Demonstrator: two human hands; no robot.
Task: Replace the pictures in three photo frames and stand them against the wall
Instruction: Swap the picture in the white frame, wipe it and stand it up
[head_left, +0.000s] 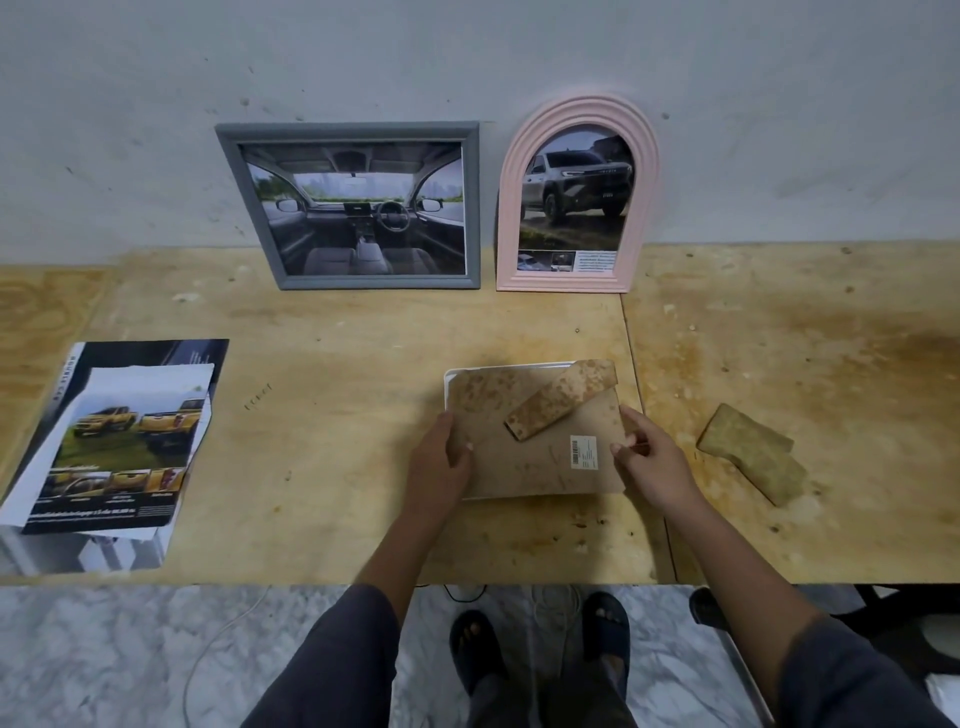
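My left hand (441, 457) grips the backing board (535, 457), my right hand (655, 462) seemingly pinches its edge; I fear uneven pressure skews it in the white frame (450, 380).

Free tabletop (363, 338) before grey frame (270, 208)

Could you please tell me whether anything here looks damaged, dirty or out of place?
The backing board of the face-down white frame is blotched with rust-coloured stains, and so is its prop stand. A similar stained stand piece lies loose on the table to the right, apart from any frame.
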